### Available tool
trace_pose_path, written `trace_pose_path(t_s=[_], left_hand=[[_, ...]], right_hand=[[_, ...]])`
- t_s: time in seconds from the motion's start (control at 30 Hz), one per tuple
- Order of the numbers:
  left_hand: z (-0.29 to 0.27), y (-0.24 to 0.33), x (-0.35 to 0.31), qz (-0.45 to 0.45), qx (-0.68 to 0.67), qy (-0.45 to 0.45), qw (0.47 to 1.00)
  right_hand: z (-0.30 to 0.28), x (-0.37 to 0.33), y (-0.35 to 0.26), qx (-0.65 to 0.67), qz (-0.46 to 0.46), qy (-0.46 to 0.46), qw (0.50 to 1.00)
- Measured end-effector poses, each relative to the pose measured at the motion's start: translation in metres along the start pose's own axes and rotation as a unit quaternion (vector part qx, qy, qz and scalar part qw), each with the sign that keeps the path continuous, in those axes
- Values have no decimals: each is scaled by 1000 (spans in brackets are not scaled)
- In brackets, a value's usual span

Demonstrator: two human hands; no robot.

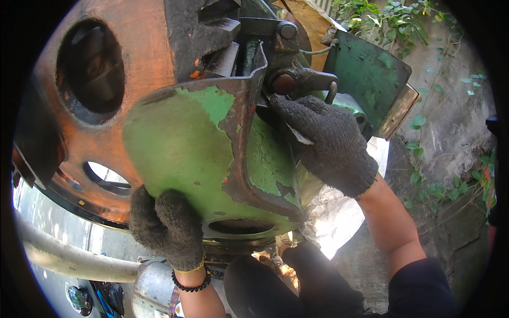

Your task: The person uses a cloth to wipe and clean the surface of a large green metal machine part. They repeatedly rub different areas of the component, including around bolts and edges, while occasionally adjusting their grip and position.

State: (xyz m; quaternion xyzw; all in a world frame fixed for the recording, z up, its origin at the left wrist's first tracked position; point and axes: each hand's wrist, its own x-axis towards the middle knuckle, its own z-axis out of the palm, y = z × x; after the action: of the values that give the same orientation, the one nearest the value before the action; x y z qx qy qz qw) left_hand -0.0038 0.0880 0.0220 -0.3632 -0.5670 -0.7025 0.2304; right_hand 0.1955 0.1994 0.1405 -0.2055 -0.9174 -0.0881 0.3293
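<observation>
A curved metal guard (191, 143) with peeling green paint hangs in front of an orange flywheel (151, 69). My left hand (169, 225), in a dark knit glove, has its bent fingers closed at the guard's lower left edge. Also gloved, my right hand (328, 140) reaches to the guard's upper right side, just below a round bolt head (283, 84) and a metal lever (318, 80). Its fingers are drawn together, with the tips partly hidden, so what they pinch is unclear. A small pale sliver shows beside those fingers.
A dark green plate (366, 79) juts out at the right, before a concrete wall (450, 138) with climbing plants. At lower left run a thick pale pipe (79, 254) and a metal drum (154, 289). My dark-clothed legs (265, 286) are below the guard.
</observation>
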Motion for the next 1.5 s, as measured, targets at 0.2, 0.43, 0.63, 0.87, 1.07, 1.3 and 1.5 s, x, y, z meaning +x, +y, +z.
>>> trace_pose_path(t_s=[0.2, 0.43, 0.63, 0.87, 1.07, 1.3, 1.5], left_hand=[[-2, -1, -1, -13, 17, 2, 1000], [-2, 4, -1, -25, -23, -9, 999], [-1, 9, 1, -42, -36, -10, 998], [-3, 4, 1, -11, -13, -11, 1000], [-2, 1, -1, -40, -66, -2, 997], [-1, 3, -1, -44, -64, -9, 997], [-2, 0, 0, -50, -66, -14, 996]], right_hand=[[-1, 2, -1, -22, -25, 13, 999], [15, 1, -1, -25, 7, 16, 1000], [17, 2, -1, -49, -19, 48, 998], [5, -44, -9, -132, 17, 60, 989], [-8, -60, -10, -85, -33, 30, 995], [20, -26, 14, -40, -71, 87, 993], [47, -6, 25, 16, -88, 171, 981]])
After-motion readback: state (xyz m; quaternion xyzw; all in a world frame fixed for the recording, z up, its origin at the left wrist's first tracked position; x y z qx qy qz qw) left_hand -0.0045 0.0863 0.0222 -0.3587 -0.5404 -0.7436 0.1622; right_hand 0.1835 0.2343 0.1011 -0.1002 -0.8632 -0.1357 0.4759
